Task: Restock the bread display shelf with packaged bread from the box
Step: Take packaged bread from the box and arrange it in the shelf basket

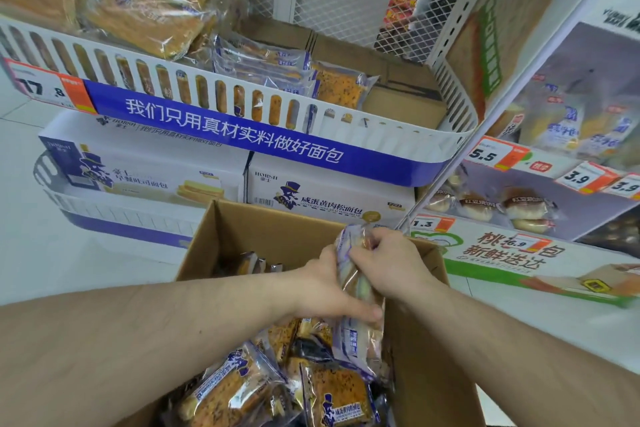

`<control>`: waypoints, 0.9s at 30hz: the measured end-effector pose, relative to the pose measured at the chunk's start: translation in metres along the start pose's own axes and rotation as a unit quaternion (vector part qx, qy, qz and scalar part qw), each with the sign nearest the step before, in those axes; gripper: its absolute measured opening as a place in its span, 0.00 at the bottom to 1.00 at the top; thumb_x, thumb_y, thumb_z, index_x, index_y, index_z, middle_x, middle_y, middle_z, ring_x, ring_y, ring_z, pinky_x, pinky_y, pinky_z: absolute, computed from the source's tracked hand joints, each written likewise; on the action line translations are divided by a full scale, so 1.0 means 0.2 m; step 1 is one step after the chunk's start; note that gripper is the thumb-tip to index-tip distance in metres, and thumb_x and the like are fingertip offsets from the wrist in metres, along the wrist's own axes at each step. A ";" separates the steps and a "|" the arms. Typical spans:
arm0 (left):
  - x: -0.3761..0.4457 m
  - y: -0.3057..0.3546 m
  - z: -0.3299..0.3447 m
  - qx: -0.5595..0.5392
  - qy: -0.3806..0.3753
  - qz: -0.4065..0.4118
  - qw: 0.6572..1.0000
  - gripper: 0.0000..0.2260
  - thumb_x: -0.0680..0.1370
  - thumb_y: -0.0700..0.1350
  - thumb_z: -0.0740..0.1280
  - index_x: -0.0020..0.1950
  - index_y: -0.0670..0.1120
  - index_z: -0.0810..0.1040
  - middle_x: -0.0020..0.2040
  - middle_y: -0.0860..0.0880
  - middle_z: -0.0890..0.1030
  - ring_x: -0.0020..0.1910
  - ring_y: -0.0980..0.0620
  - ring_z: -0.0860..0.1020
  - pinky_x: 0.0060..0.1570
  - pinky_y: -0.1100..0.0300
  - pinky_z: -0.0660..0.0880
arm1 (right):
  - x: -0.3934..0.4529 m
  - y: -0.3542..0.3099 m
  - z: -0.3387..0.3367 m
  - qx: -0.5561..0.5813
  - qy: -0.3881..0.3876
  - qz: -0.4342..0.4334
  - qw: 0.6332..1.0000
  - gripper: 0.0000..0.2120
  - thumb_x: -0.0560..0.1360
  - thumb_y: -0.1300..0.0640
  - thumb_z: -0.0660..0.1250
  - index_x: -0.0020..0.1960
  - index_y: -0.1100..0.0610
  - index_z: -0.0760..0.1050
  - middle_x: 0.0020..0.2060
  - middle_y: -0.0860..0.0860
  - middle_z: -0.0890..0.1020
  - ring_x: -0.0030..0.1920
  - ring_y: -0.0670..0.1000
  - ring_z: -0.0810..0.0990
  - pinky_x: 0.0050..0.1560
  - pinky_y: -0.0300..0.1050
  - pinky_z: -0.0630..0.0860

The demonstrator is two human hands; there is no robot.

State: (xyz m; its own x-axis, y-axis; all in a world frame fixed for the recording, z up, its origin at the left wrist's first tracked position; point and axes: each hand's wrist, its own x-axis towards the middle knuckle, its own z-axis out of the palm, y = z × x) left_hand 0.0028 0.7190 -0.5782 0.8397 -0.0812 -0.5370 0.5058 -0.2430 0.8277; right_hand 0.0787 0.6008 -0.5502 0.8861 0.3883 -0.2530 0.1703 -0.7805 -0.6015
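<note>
Over the open cardboard box [263, 229], both hands clutch one upright packet of bread [356, 291]: the left hand [325, 291] wraps its lower part, the right hand [388, 260] pinches its top. Forearms hide much of the loose packets [277, 378] inside; the display shelf [221, 107] stands beyond.

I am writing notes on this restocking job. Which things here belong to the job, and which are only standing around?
Belong to the job:
- cardboard box
- bread packets held by left hand and right hand
- loose packets in the box
- display shelf

Standing around:
- white cartons under the shelf
- price tags
- round buns on the neighbouring shelf
</note>
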 end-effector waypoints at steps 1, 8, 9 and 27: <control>-0.02 0.01 0.01 -0.029 0.009 0.008 1.000 0.45 0.67 0.50 0.80 0.75 0.54 0.54 0.60 0.51 0.76 0.53 0.56 0.78 0.43 0.66 0.79 | -0.03 -0.04 -0.01 0.048 -0.002 0.007 0.999 0.04 0.74 0.49 0.70 0.43 0.48 0.77 0.40 0.45 0.82 0.41 0.45 0.80 0.40 0.39 0.75; -0.07 0.02 -0.20 -0.284 -0.005 0.089 0.955 0.32 0.65 0.31 0.71 0.66 0.48 0.72 0.51 0.40 0.83 0.52 0.39 0.83 0.59 0.35 0.76 | -0.14 -0.12 -0.13 0.354 -0.030 0.053 0.933 0.19 0.77 0.53 0.70 0.67 0.55 0.73 0.54 0.52 0.83 0.50 0.50 0.85 0.52 0.46 0.82; -0.08 0.04 -0.22 -0.304 -0.009 0.092 0.948 0.30 0.64 0.30 0.70 0.65 0.46 0.72 0.50 0.40 0.83 0.51 0.39 0.82 0.59 0.35 0.75 | -0.15 -0.12 -0.15 0.340 -0.007 0.041 0.940 0.21 0.76 0.55 0.72 0.67 0.55 0.73 0.56 0.51 0.82 0.53 0.49 0.83 0.52 0.44 0.81; -0.14 0.12 -0.34 -0.393 -0.044 0.157 0.905 0.45 0.57 0.52 0.85 0.70 0.45 0.71 0.64 0.38 0.80 0.64 0.39 0.78 0.61 0.44 0.76 | -0.18 -0.13 -0.12 0.443 -0.003 0.041 0.896 0.14 0.82 0.48 0.61 0.56 0.56 0.80 0.46 0.54 0.88 0.47 0.55 0.87 0.54 0.56 0.81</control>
State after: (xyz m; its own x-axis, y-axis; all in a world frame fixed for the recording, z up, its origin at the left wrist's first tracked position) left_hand 0.0047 0.7813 -0.5321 0.9652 -0.1112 -0.2368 0.2574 0.5647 0.7841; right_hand 0.0531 0.5962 -0.5071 0.8769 0.3524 -0.3270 -0.3068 -0.1135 -0.9450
